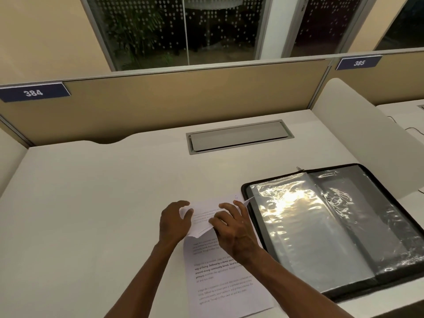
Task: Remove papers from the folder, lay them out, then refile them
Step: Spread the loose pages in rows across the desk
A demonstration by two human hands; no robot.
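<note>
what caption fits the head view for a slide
Both hands, left hand and right hand, grip a sheet of paper above a printed page beside an open black folder.

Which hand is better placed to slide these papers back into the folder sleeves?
The right hand, probably: it grips the papers on the side next to the open folder; the left hand holds their far edge.

Your only view comes from the head camera, looking forward and steeply down at the desk (91,203) from close above, its wide angle reaching the partition (183,97) and window (183,31) beyond
</note>
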